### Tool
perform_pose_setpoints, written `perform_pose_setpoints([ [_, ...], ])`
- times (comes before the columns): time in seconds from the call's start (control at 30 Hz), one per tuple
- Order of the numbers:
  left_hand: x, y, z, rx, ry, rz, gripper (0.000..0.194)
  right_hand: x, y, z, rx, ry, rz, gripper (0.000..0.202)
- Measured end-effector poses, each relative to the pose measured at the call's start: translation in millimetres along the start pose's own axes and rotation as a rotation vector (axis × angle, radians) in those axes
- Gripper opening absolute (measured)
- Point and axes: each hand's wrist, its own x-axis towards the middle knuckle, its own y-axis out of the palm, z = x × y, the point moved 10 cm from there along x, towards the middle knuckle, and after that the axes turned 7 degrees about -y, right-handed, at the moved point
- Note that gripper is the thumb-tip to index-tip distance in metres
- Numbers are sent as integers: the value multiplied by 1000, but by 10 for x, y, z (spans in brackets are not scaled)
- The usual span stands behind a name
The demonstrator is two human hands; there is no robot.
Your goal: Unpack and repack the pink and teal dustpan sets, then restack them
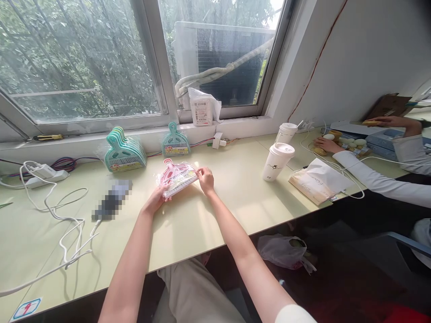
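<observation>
A pink dustpan-shaped set in clear plastic wrap [177,176] is held just above the table, tilted. My left hand [157,198] grips its lower left corner, fingers closed on it. At its right edge my right hand [205,179] pinches the wrap with closed fingertips. Behind it, a single green set [175,142] leans upright against the window ledge. Farther left stands a row of several green sets [124,153], also wrapped.
Two white cups [276,162] and a tissue pack [311,185] stand on the right of the table [198,224]. White cables [79,233] and a blurred phone [112,200] lie left. Another person's hands [328,145] work at the far right.
</observation>
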Motion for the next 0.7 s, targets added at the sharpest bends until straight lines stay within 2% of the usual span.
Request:
perform_pose_setpoints([
  [0.13, -49, 112, -17, 59, 2, 48, 67, 6, -9, -42, -67, 34, -9, 18],
  [0.27, -90, 161, -35, 84, -3, 37, 67, -18, 125, -101, 35, 82, 52, 15],
  [0.33, -120, 185, -55, 77, -2, 27, 70, -43, 187, -140, 141, 117, 74, 20],
  [0.43, -154, 213, -77, 54, 0, 16, 75, -82, 267, -254, 264, 204, 110, 38],
  [0.5, -145, 205, -79, 43, 7, 2, 76, -103, 324, -353, 291, 275, 154, 41],
  [0.6, -74, 128, -48, 51, 3, -57, 68, -103, 383, -437, 348, 323, 197, 33],
  [0.7, 1, 51, 7, 76, -35, -118, 61, -85, 349, -466, 396, 343, 148, 31],
])
